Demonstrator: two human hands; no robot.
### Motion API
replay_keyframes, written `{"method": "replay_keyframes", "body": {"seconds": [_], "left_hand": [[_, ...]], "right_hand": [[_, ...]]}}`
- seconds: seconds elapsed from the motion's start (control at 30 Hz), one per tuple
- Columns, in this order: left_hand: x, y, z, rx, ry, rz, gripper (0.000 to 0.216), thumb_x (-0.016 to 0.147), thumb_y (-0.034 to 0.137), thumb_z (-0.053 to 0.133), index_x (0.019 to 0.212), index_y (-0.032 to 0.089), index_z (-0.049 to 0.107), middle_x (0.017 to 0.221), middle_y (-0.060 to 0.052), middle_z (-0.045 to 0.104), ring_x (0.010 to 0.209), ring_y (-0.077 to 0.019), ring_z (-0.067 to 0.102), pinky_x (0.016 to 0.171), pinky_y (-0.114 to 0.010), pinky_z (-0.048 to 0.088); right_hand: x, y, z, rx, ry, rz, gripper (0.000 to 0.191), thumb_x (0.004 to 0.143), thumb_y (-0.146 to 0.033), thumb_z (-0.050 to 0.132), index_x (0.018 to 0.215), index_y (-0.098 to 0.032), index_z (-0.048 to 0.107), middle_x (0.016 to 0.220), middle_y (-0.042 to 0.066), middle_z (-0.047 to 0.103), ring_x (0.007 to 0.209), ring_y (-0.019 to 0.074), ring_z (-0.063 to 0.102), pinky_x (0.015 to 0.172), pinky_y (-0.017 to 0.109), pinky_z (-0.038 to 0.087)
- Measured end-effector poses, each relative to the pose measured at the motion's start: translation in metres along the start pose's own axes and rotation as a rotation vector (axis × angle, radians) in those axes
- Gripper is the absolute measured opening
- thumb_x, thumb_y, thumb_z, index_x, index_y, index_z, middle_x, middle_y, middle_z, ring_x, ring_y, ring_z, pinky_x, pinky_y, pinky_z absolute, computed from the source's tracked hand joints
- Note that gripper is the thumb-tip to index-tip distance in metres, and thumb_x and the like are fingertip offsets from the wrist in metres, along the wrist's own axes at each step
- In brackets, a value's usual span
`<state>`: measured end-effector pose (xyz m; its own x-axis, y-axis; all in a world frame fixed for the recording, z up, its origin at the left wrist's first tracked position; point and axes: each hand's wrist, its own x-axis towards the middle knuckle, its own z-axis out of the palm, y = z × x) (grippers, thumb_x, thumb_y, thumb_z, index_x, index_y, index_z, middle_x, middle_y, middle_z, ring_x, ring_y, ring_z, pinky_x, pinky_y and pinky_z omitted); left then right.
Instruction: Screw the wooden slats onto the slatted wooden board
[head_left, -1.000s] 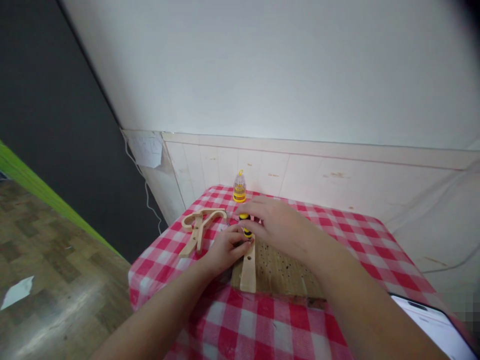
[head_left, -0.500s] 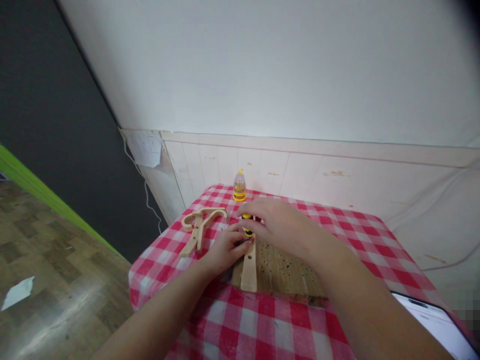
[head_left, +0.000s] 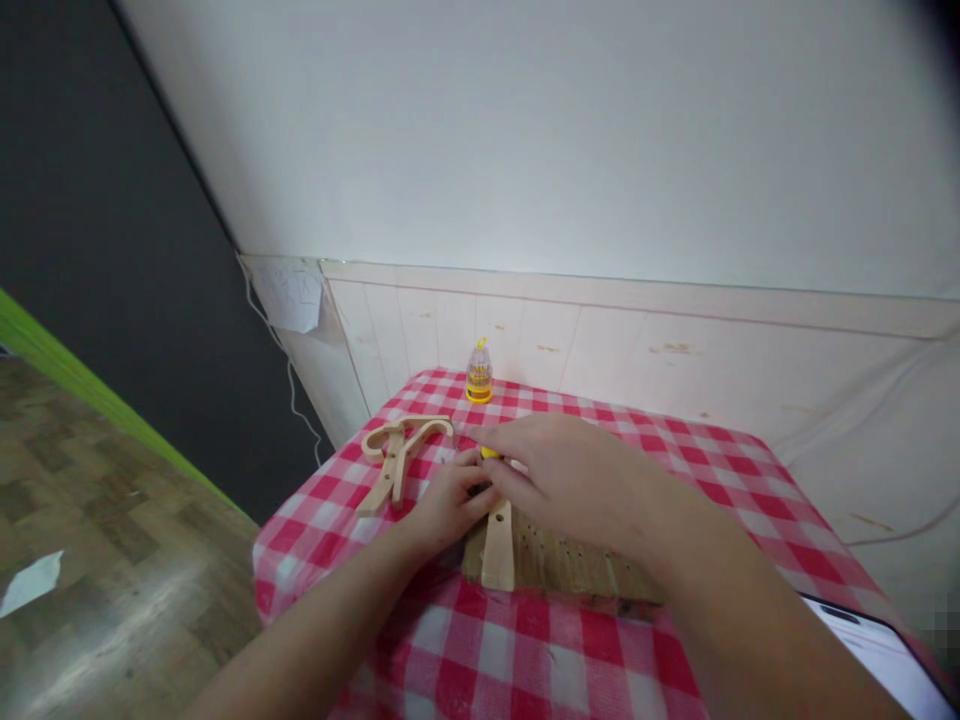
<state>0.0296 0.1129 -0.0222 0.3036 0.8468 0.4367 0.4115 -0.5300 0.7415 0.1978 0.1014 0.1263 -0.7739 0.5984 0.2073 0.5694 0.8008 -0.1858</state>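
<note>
In the head view, my right hand [head_left: 564,468] is closed over a small yellow-and-black screwdriver [head_left: 490,453]; only a bit of its yellow handle shows. The screwdriver stands over the upper part of a pale wooden hook [head_left: 499,555], which has a hole in it and lies on a brown wooden board [head_left: 574,575] dotted with small holes. Close beside it, my left hand [head_left: 448,498] has its fingers curled on the upper part of that hook, just below the screwdriver. The fingers hide the screwdriver's tip and whatever is under it.
More pale wooden hooks [head_left: 397,450] lie at the left of the red-and-white checked tablecloth [head_left: 600,655]. A clear, yellow-based bit holder [head_left: 479,375] stands at the back, near the white panelled wall [head_left: 637,340]. A phone [head_left: 870,640] lies at the right edge, partly behind my right forearm.
My right hand has come down and turned over the screwdriver, so less of its handle shows. My left hand has barely moved.
</note>
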Motion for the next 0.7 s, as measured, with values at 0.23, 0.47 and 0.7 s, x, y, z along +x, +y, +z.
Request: {"method": "replay_keyframes", "body": {"seconds": [0.23,0.47,0.7], "left_hand": [[0.002,0.006,-0.002,0.020,0.001,0.004,0.017,0.085,0.023,0.055,0.083,0.015,0.070,0.096,-0.008,0.064,0.090,-0.0186,0.058,0.080,-0.031,0.048],[0.001,0.006,-0.003,0.036,0.016,-0.084,0.017,0.082,0.027,0.059,0.082,0.015,0.072,0.081,-0.005,0.064,0.080,-0.0168,0.057,0.069,-0.026,0.046],[0.001,0.006,-0.004,0.001,0.020,-0.060,0.017,0.082,0.026,0.060,0.079,0.014,0.072,0.086,-0.007,0.062,0.079,-0.0162,0.057,0.070,-0.026,0.046]], "right_hand": [[0.010,0.006,0.004,-0.012,0.020,-0.089,0.018,0.088,-0.014,0.047,0.087,-0.015,0.064,0.091,0.006,0.066,0.083,0.0151,0.058,0.074,0.027,0.041],[0.011,0.012,0.006,-0.119,0.143,0.102,0.026,0.087,-0.038,0.052,0.088,-0.015,0.063,0.090,0.008,0.064,0.084,0.0196,0.059,0.070,0.030,0.043],[0.009,0.005,0.004,-0.021,0.026,-0.005,0.020,0.089,-0.017,0.044,0.094,-0.015,0.063,0.096,0.007,0.065,0.089,0.0172,0.060,0.079,0.030,0.044]]}}
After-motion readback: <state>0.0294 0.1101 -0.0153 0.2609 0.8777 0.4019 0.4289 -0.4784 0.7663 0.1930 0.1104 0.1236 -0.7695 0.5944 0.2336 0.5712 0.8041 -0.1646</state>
